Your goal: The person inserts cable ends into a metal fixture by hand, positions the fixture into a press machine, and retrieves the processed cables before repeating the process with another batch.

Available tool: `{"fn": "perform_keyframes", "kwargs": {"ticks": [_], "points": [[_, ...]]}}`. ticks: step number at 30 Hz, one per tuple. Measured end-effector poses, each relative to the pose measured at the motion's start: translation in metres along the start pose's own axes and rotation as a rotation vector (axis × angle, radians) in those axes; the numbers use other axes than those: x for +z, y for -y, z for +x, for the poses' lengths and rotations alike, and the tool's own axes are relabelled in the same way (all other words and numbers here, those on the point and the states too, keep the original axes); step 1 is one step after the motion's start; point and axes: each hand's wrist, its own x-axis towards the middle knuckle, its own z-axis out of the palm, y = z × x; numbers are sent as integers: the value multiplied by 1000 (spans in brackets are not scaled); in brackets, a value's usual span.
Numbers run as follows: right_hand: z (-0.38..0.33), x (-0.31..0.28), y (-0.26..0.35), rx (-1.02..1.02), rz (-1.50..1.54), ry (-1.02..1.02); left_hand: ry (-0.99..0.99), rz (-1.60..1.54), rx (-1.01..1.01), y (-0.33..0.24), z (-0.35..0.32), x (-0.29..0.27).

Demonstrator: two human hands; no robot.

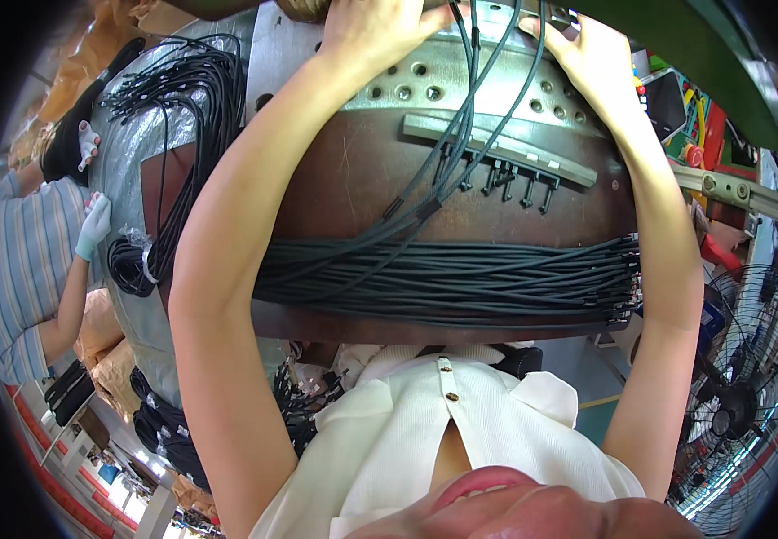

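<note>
co-worker: over at 9 o'clock, striped shirt, two white gloves [94,226] in view, working at a grey-covered table [128,162] with a tangle of black cables [182,81] on it

left hand: my left hand [380,31] is way up at 12 o'clock, arm stretched straight up from the lower edge, fingers curled down over the top of the metal plate [497,85]. It sits right next to the loose cables, but whether it's actually pinching one, can't tell

loose cables: roughly four or five dark cables [461,117] run from between the hands down toward 6 o'clock, sweeping left into the big bundle

bundle: one thick bundle [461,278] of black cables, too many to count, lying flat across the brown bench [335,180], dead centre

metal bar: one grey bar [497,148] just right of centre, about seven small black plugs [506,184] hanging off its lower edge

right hand: right hand [591,54] at 1 o'clock, elbow bent, palm pressed on the plate's top edge, fingers folded over, touching the cables there. Grip itself is hidden

red bits: red and green machine parts [703,126] at 2 o'clock

fan: one wire-cage fan [739,395] at 4 o'clock
</note>
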Motion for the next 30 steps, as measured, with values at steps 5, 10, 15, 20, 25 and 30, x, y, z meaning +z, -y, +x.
{"fn": "perform_keyframes", "kwargs": {"ticks": [5, 10, 15, 20, 25, 30], "points": [[-5, -4, 1, 59, -121, -8, -19, 15, 0, -2, 1, -5], [-12, 2, -6, 104, -307, 6, 15, 76, -77, -11, 1, -14], [-76, -99, 15, -10, 244, 75, 170, 102, -44, -47, -72, -98], [-296, -193, -44, 684, 68, -354, 1204, -955, -694, -123, -193, -213], [-413, -123, 1, 835, 351, 221, 876, 89, -693, -138, -353, -134], [-401, -86, 5, 474, 59, 226, 739, 106, -664, -115, -361, -117]]}}
